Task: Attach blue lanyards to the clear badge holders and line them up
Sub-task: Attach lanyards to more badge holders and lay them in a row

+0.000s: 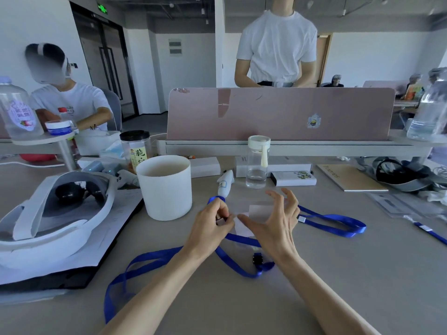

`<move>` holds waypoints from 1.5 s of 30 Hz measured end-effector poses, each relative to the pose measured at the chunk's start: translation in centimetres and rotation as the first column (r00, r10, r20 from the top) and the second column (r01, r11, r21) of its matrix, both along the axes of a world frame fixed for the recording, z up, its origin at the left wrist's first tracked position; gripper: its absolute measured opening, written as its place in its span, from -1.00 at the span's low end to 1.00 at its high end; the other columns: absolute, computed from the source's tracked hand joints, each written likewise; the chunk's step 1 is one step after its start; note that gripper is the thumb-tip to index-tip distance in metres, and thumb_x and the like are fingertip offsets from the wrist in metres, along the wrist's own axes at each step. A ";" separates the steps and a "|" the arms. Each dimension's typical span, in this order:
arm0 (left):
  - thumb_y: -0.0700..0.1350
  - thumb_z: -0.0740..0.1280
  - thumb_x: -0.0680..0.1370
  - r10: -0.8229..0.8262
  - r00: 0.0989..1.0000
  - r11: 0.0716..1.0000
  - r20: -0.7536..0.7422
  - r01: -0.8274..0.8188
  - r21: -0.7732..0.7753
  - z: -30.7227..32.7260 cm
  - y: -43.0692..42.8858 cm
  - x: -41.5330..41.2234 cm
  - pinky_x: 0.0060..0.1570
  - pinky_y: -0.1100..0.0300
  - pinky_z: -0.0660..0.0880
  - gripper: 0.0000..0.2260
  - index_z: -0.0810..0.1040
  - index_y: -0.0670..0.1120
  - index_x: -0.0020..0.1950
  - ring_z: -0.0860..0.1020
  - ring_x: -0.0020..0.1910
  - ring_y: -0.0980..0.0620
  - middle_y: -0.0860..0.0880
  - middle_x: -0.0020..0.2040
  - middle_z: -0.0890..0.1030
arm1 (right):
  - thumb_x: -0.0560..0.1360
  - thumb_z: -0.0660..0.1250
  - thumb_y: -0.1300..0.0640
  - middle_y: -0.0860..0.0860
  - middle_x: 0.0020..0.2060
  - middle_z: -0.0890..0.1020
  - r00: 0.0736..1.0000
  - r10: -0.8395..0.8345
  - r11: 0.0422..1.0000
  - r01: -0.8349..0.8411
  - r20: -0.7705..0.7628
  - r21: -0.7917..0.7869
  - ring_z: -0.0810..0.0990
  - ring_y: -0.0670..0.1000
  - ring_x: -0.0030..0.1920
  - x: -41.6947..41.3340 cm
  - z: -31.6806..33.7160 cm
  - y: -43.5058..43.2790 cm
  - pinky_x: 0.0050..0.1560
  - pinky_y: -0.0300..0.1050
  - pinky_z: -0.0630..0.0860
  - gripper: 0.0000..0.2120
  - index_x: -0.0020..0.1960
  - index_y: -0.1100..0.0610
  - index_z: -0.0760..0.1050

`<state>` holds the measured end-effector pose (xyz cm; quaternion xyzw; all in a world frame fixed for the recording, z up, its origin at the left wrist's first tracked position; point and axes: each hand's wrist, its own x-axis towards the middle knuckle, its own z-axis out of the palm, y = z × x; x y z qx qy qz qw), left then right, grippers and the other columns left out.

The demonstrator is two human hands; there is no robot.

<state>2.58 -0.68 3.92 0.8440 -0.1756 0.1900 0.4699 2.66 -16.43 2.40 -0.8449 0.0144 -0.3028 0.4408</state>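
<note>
**Item: lanyard-to-holder attachment, in hand**

- Left hand (212,222): fingers curled, thumb and fingertips pinching a small pale piece at the holder's left edge. I judge this to be the clip end of the blue ribbon lanyard (232,259), though the piece is too small to be sure.
- Right hand (273,223): holds nothing, fingers spread and loosely bent. It hovers just above the right side of the holder, and whether it touches cannot be told.
- Clear plastic badge holder (257,210): lies flat on the grey table (338,274) between the two hands. Its long axis slants from near-left to far-right.
- Lanyard run: leaves the left hand toward the person, bends near a black buckle (257,258), then loops away to the near-left.
- Governing relation: the holder's near-left end lies just right of the left fingertips, so the left hand is nearer. The clip should travel rightward along the holder's axis while the right hand steadies the far end.
- Second blue lanyard (338,222): lies on the table just right of the right hand.
</note>
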 end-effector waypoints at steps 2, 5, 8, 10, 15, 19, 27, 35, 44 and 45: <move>-0.22 0.37 0.51 -0.006 1.000 0.998 -0.031 0.004 -0.060 0.5 -0.1 0.1 -0.22 0.46 0.42 -0.89 0.47 -0.07 -0.13 0.49 -0.22 0.25 0.07 -0.21 0.55 | 0.27 0.60 0.05 -0.06 0.39 0.11 0.997 0.079 0.990 -0.079 0.001 0.116 0.29 0.01 0.28 -0.3 1.1 -1.4 0.25 -0.06 0.36 -0.16 0.40 -0.12 0.21; -0.15 0.37 0.53 -0.005 0.994 0.967 -0.106 -0.022 -0.254 1.7 -0.5 0.9 -0.13 0.43 0.48 -0.92 0.50 -0.02 -0.03 0.55 -0.08 0.26 0.09 -0.08 0.60 | 0.37 0.53 0.20 0.00 0.27 0.40 0.973 0.211 0.938 -0.173 -0.097 0.299 0.52 -0.03 0.06 -0.8 2.3 -4.2 0.02 -0.16 0.49 -0.14 0.48 -0.06 0.11; -0.13 0.34 0.55 -0.061 0.987 0.951 -0.146 0.013 -0.307 3.2 -2.0 1.4 -0.12 0.38 0.50 -0.92 0.50 0.00 0.01 0.59 -0.04 0.08 0.04 -0.04 0.61 | 0.40 0.49 0.25 0.07 0.06 0.62 0.917 0.364 0.838 -0.245 -0.164 0.488 0.63 0.06 0.02 -1.7 2.6 -7.1 -0.08 -0.17 0.55 -0.24 0.47 0.01 0.20; -0.14 0.34 0.55 -0.110 0.987 0.965 -0.118 0.078 -0.251 4.2 -3.9 1.3 -0.19 0.46 0.46 -0.92 0.51 -0.01 0.03 0.58 -0.09 0.13 0.04 -0.07 0.61 | 0.42 0.47 0.27 0.09 -0.02 0.68 0.925 0.346 0.825 -0.222 -0.154 0.520 0.65 0.08 0.01 -2.3 2.9 -9.0 -0.04 -0.05 0.59 -0.40 0.38 0.04 0.35; -0.13 0.34 0.54 -0.319 0.927 0.936 -0.196 0.276 -0.220 6.4 -10.2 1.6 -0.11 0.35 0.47 -0.86 0.52 -0.03 0.10 0.59 -0.04 0.08 -0.02 -0.01 0.62 | 0.37 0.52 0.23 0.07 0.00 0.70 0.990 0.143 0.665 -0.104 0.011 0.740 0.67 0.14 0.01 -4.4 4.9 -14.6 0.04 0.05 0.60 -0.64 0.14 0.09 0.56; -0.07 0.28 0.58 -0.454 0.848 0.891 -0.274 0.439 -0.116 8.1 -15.8 0.6 -0.09 0.22 0.50 -0.84 0.52 0.04 0.15 0.59 -0.09 0.07 0.00 -0.01 0.64 | 0.36 0.52 0.24 0.14 -0.05 0.66 0.998 0.009 0.604 -0.061 0.069 0.795 0.62 0.13 -0.08 -6.9 6.5 -18.6 -0.03 0.04 0.59 -0.68 0.09 0.14 0.56; -0.20 0.30 0.58 -0.606 0.706 0.760 -0.366 0.649 -0.007 9.0 -25.0 -1.5 -0.36 0.44 0.41 -0.93 0.53 -0.14 0.04 0.50 -0.34 0.15 0.01 -0.22 0.59 | 0.32 0.57 0.14 0.12 -0.02 0.69 0.991 -0.132 0.589 0.054 0.030 0.806 0.68 0.17 -0.05 -9.9 7.0 -24.5 -0.06 0.07 0.64 -0.63 0.09 0.07 0.58; -0.08 0.34 0.56 -0.589 0.626 0.803 -0.511 0.526 -0.282 5.9 -29.7 -0.5 -0.38 0.26 0.34 -0.88 0.55 -0.11 0.02 0.52 -0.33 0.11 0.00 -0.23 0.57 | 0.47 0.39 -0.06 0.11 0.02 0.70 0.966 0.173 0.675 0.027 -0.193 0.738 0.66 0.09 0.06 -12.9 4.1 -27.4 0.08 0.01 0.53 -0.65 0.16 0.11 0.51; -0.15 0.28 0.58 -0.326 0.711 0.945 -0.623 0.236 -0.225 1.7 -31.6 1.3 -0.59 0.33 0.22 -0.90 0.37 -0.12 0.02 0.40 -0.42 0.08 -0.04 -0.20 0.60 | 0.54 0.32 0.28 0.12 -0.28 0.52 0.958 0.122 0.567 0.146 -0.258 0.811 0.44 0.00 -0.45 -13.2 1.2 -29.2 -0.45 -0.18 0.35 -0.90 0.02 0.29 0.55; -0.13 0.28 0.57 -0.254 0.789 0.963 -0.560 0.260 -0.070 1.3 -31.6 1.3 -0.58 0.30 0.27 -0.86 0.35 -0.11 0.07 0.44 -0.37 0.06 -0.04 -0.14 0.60 | 0.55 0.30 0.29 0.12 -0.26 0.53 0.951 0.105 0.588 0.178 -0.292 0.789 0.40 -0.01 -0.45 -13.1 1.1 -29.3 -0.46 -0.19 0.32 -0.89 0.03 0.31 0.54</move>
